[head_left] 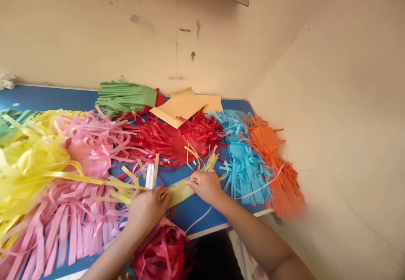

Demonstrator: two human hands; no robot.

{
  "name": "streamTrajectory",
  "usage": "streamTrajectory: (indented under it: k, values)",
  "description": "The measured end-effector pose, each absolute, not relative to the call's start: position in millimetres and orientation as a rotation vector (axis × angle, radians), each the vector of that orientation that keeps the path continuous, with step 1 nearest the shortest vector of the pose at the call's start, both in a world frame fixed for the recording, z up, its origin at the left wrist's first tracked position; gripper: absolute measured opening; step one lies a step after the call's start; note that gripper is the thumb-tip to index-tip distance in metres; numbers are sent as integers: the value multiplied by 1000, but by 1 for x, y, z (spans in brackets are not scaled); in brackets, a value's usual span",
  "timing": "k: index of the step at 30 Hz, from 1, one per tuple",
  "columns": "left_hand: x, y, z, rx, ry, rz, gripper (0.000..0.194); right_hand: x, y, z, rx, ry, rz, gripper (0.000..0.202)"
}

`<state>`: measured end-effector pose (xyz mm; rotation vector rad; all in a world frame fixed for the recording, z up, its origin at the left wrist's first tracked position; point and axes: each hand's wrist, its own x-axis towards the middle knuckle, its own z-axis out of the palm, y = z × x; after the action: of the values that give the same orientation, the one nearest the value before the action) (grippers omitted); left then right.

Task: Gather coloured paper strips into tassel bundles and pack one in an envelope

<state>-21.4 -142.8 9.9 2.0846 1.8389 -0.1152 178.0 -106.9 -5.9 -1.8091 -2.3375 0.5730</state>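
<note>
A pale yellow paper strip with fringed ends point(181, 192) stretches between my two hands, just over the blue tabletop. My left hand point(149, 208) is closed around its left end, and cut fringe sticks out past the fingers to the left. My right hand point(205, 186) pinches the other end, with more thin fringe fanning out above the knuckles. A white string point(198, 221) runs under my right wrist. Behind my left hand stands a small silvery white piece point(149, 176) that I cannot identify.
Yellow point(34, 161), pink point(88, 157), red point(180, 138), light blue point(245, 161) and orange point(268, 145) fringed paper covers much of the blue table point(193, 216). Green fringe point(126, 95) and folded tan paper point(180, 107) lie by the wall. A red fringed bundle point(163, 250) hangs at the front edge.
</note>
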Motion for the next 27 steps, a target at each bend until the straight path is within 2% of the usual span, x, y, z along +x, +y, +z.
streamTrajectory:
  k: [13,22,25,27]
  values:
    - [-18,-141,10,2075,1900,-166,32,171,-93,-4,-1833,-2350,506,38]
    - [-18,-143,7,2120,1912,-127,35,169,-87,-8,-1920,-2319,529,38]
    - [-19,-148,10,2225,1894,-23,28,170,-95,-4,-1886,-2264,361,35]
    - [-21,-150,12,2406,1776,87,20,174,-102,-1,-1671,-2311,229,25]
